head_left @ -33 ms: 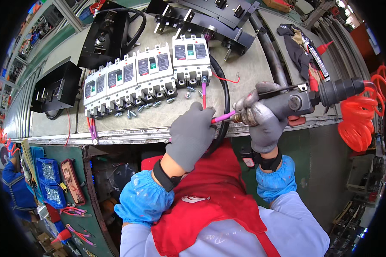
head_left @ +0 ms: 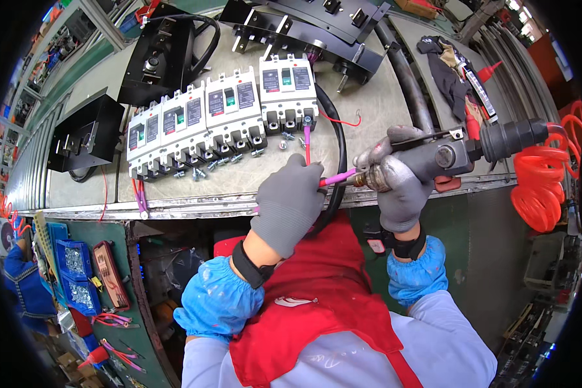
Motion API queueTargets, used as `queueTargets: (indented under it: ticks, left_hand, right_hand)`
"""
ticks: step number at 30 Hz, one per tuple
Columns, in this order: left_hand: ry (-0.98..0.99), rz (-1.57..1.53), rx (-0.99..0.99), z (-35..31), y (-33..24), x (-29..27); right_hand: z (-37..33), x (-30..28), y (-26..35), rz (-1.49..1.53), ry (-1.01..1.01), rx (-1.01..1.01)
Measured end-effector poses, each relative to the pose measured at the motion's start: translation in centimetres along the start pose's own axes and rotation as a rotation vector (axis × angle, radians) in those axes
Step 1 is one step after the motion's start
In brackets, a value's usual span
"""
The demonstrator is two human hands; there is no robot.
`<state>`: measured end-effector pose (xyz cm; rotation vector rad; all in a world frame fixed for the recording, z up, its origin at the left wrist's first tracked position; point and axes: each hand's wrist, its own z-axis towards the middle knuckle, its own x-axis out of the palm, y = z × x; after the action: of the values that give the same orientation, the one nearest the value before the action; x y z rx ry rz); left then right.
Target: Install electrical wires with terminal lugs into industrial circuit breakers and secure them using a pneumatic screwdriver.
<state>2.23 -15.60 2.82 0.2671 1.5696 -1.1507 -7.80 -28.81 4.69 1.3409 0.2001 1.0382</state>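
My left hand, in a grey glove, is closed around a red wire with purple-sleeved ends. One sleeved end runs up to the right-hand terminal of a white circuit breaker. A second purple-sleeved length sticks out rightward from the fingers, beside the tip of an air screwdriver; whether they touch I cannot tell. Wrapped around that black tool's front is my right hand, its grey glove silvery with grime. To the left, several more breakers stand in a row, loose screws lying before their terminals.
Black metal housings with contacts stand behind and left of the breakers. A thick black cable curves past the single breaker. The tool's red coiled hose hangs at right. Blue bins of hardware sit lower left, near another person's blue sleeve.
Almost nothing differs. Both hands keep their grip in the same places; the view has shifted very slightly.
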Motion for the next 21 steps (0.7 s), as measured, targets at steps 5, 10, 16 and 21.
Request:
queueTargets:
  ticks: [5, 10, 16, 21]
  left_hand:
    - [0.042, -0.029, -0.008, 0.5, 0.9, 1.0]
    - [-0.155, -0.734, -0.416, -0.6, 3.5, 0.9]
    - [-0.056, -0.122, -0.118, -0.6, 2.7, 2.1]
    - [0.018, -0.09, -0.14, 0.5, 2.4, 2.5]
  right_hand:
    - [-0.2, -1.9, 0.8, 0.032, -0.034, -0.065]
    - [-0.4, -3.0, 1.7, 0.11, -0.035, -0.115]
    - [-0.4, -3.1, 1.5, 0.13, -0.057, -0.092]
    - [-0.7, -3.4, 1.6, 0.112, -0.05, -0.085]
